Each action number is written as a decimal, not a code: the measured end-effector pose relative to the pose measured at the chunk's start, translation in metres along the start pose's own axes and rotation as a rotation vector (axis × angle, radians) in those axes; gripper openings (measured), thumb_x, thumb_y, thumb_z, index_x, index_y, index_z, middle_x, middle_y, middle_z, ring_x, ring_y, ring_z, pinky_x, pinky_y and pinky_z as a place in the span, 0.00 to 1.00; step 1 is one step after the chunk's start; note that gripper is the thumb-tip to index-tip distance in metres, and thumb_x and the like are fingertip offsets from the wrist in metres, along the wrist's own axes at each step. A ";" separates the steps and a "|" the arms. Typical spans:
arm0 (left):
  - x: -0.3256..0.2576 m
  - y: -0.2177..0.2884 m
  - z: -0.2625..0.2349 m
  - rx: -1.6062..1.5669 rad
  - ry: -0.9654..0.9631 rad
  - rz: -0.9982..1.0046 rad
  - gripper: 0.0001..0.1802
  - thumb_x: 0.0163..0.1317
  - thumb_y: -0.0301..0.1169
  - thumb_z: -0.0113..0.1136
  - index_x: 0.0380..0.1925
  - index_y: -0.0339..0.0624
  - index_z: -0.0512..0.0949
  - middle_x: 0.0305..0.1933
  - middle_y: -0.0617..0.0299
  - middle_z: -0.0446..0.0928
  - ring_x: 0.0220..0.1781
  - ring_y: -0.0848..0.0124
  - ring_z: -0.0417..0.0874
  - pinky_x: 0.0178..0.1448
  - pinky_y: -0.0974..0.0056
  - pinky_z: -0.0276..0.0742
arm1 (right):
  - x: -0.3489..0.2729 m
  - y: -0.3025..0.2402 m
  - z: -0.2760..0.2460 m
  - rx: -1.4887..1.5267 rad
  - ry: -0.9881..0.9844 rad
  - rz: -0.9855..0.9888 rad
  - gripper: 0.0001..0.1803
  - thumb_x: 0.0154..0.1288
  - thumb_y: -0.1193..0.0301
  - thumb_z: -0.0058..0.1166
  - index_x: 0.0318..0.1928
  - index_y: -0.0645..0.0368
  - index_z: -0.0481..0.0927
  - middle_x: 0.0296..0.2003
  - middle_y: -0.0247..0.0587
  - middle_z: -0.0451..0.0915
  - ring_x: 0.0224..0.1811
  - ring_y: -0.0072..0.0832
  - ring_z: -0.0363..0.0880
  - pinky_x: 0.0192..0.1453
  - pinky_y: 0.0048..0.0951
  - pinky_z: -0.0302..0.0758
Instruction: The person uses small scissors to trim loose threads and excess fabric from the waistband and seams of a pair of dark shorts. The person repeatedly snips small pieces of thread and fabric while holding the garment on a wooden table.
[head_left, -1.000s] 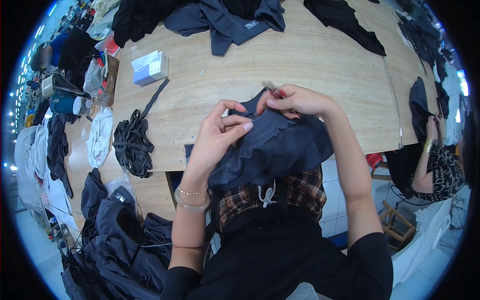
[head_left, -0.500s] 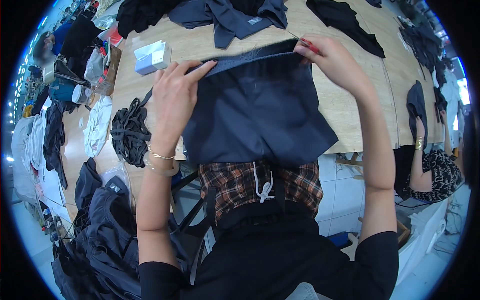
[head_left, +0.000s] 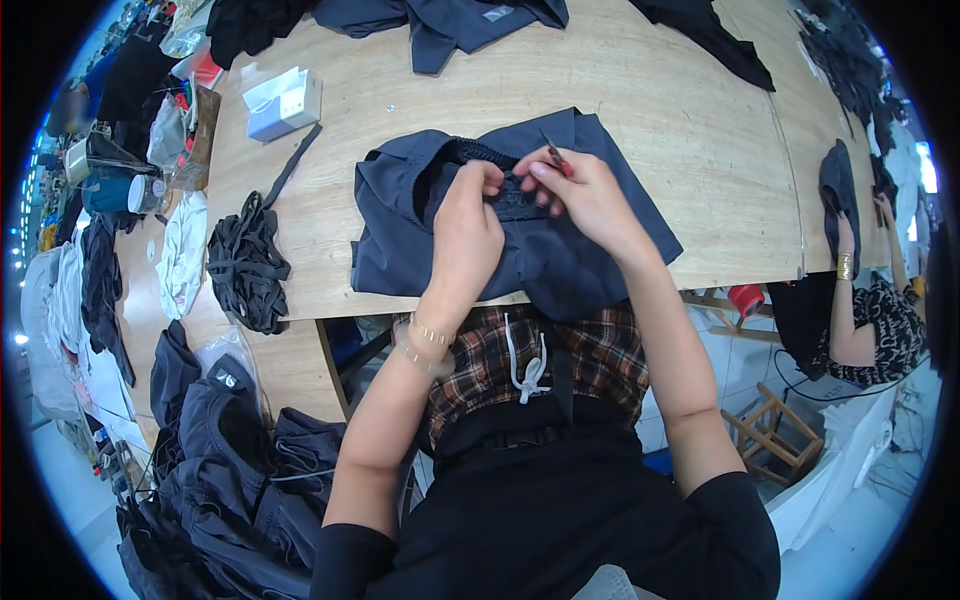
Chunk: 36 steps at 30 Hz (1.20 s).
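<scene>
A dark navy garment (head_left: 585, 255) with a gathered waistband lies bunched on the wooden table (head_left: 650, 80) in front of me; it looks like a pair of shorts. At its opening, the fingers of my left hand (head_left: 468, 225) are closed in a pinch on the cloth. My right hand (head_left: 590, 205) is closed around small red-handled snips (head_left: 557, 160), whose dark blades point up and away from me. Its fingertips also touch the inside of the garment, close to the left fingertips. Folds and fingers hide exactly what lies between them.
Left of the garment lies a tangled heap of dark strips (head_left: 248, 265), with a tissue box (head_left: 285, 105) behind it. Dark garments (head_left: 225, 470) pile up at lower left. More dark clothing (head_left: 480, 25) lies across the far side. At right, another person (head_left: 870, 330) handles dark cloth.
The garment, held up and stretched by its waistband before, now lies on the table with its opening folded. Both hands have come down and together at that opening; the snips stay in my right hand.
</scene>
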<state>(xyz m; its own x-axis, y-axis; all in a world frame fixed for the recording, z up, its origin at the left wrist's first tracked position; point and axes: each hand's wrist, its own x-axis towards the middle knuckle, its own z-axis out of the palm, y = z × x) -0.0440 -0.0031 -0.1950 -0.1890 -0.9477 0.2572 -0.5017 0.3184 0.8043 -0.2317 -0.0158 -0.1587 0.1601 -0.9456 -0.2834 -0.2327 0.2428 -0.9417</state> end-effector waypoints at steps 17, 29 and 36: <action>0.008 -0.052 0.032 -0.523 0.195 -0.159 0.05 0.69 0.24 0.65 0.41 0.34 0.83 0.41 0.64 0.81 0.45 0.75 0.79 0.51 0.69 0.76 | 0.060 0.068 -0.016 0.232 0.171 -0.210 0.14 0.79 0.69 0.52 0.53 0.62 0.86 0.49 0.37 0.86 0.55 0.24 0.82 0.59 0.27 0.75; -0.016 -0.015 -0.025 0.024 0.231 -0.308 0.09 0.78 0.30 0.55 0.40 0.35 0.78 0.37 0.59 0.81 0.33 0.75 0.78 0.40 0.67 0.76 | 0.061 0.067 -0.010 0.153 0.202 -0.270 0.09 0.76 0.75 0.52 0.47 0.61 0.86 0.46 0.32 0.84 0.51 0.23 0.81 0.58 0.26 0.74; 0.018 0.011 0.020 0.208 0.120 0.174 0.09 0.64 0.23 0.68 0.40 0.34 0.76 0.41 0.53 0.76 0.35 0.60 0.81 0.41 0.60 0.78 | 0.055 0.064 0.002 -0.007 0.200 -0.345 0.08 0.75 0.78 0.52 0.46 0.65 0.85 0.53 0.36 0.79 0.56 0.25 0.78 0.62 0.25 0.71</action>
<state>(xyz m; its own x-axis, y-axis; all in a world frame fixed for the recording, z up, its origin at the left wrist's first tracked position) -0.0699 -0.0160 -0.1921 -0.1922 -0.8705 0.4530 -0.6353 0.4622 0.6187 -0.2355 -0.0515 -0.2351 0.0400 -0.9950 0.0910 -0.2051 -0.0973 -0.9739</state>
